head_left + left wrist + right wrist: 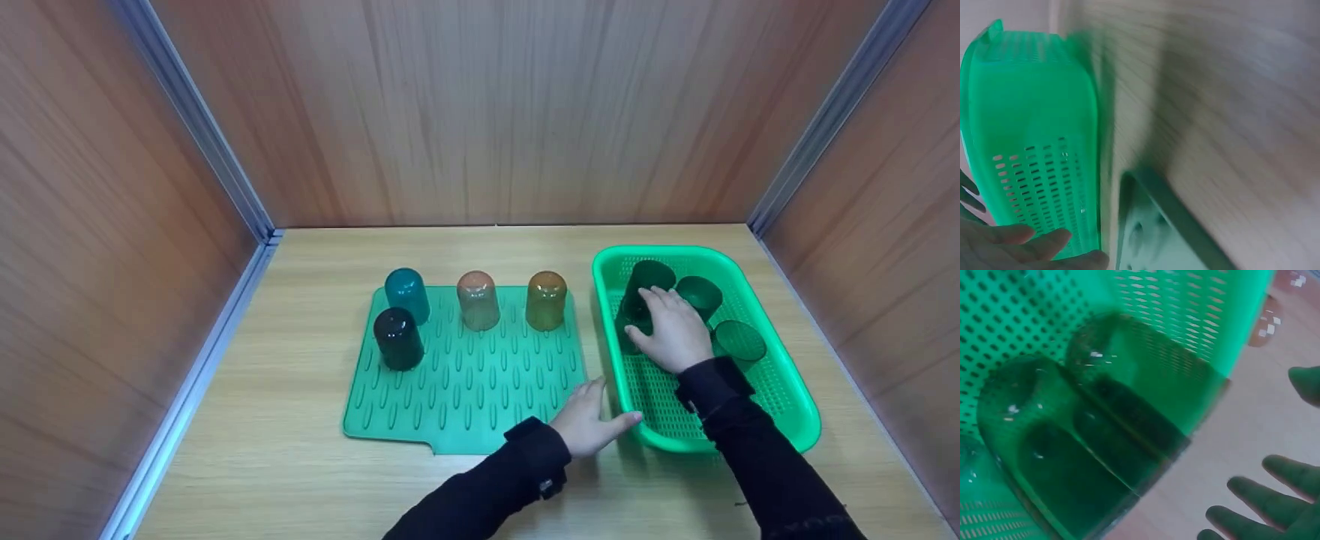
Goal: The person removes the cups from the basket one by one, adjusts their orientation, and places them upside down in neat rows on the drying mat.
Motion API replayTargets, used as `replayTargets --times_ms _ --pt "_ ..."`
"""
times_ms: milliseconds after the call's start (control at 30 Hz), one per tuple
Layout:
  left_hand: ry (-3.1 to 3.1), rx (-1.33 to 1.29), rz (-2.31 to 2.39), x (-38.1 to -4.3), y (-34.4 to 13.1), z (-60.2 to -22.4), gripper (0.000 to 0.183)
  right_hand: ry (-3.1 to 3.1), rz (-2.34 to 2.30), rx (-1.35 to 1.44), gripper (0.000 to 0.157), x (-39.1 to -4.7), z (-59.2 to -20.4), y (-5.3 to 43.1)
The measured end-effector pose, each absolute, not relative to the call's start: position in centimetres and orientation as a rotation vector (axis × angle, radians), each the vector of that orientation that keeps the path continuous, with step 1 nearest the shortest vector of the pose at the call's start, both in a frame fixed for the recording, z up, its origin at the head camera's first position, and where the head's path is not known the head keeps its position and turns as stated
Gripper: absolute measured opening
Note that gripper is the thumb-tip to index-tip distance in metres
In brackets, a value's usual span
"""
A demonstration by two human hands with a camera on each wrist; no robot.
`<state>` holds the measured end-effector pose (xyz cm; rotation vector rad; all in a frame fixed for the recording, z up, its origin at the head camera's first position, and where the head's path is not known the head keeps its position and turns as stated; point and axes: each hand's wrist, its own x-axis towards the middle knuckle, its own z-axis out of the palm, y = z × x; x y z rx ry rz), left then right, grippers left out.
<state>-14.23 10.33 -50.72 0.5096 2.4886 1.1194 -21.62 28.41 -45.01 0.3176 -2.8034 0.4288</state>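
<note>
My right hand [676,330] reaches into the green plastic basket [780,375], over the tinted glasses at its left side. In the right wrist view its fingers [1280,500] are spread, apart from two glasses lying side by side, a nearer glass [1044,450] and a farther one [1157,365]. Close to that hand in the head view are a dark glass [651,274], a second glass [699,296] and a third glass [739,342]. My left hand [589,421] has its fingers extended between mat and basket, thumb right at the basket's front left rim.
Left of the basket lies a green ridged drying mat [465,397]. Standing upside down on it are a blue glass [407,294], a black glass [398,339], a pinkish glass [478,301] and an amber glass [546,301]. Wood panels enclose the table [247,390].
</note>
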Motion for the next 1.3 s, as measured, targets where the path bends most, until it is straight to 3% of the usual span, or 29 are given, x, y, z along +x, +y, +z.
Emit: replayTargets --times_ms 267,567,833,967,1300 --pt "2.415 0.515 1.428 -14.9 12.3 -51.0 0.067 -2.793 0.271 0.347 0.048 -22.9 -46.4 27.5" --pt "2.153 0.44 1.69 -15.0 12.8 -51.8 0.066 -2.909 0.197 0.4 0.032 -23.2 -47.2 27.0" --pt "2.102 0.429 1.749 -14.8 12.8 -52.1 0.064 -2.966 0.222 0.357 0.003 -23.3 -47.3 27.0" --pt "2.11 0.409 1.725 -14.7 12.7 -52.0 0.065 -2.96 0.187 0.376 0.014 -23.1 -47.2 26.8" --pt "2.148 0.386 1.736 -14.6 13.0 -52.1 0.064 -2.882 0.115 0.438 0.018 -22.2 -47.3 26.9"
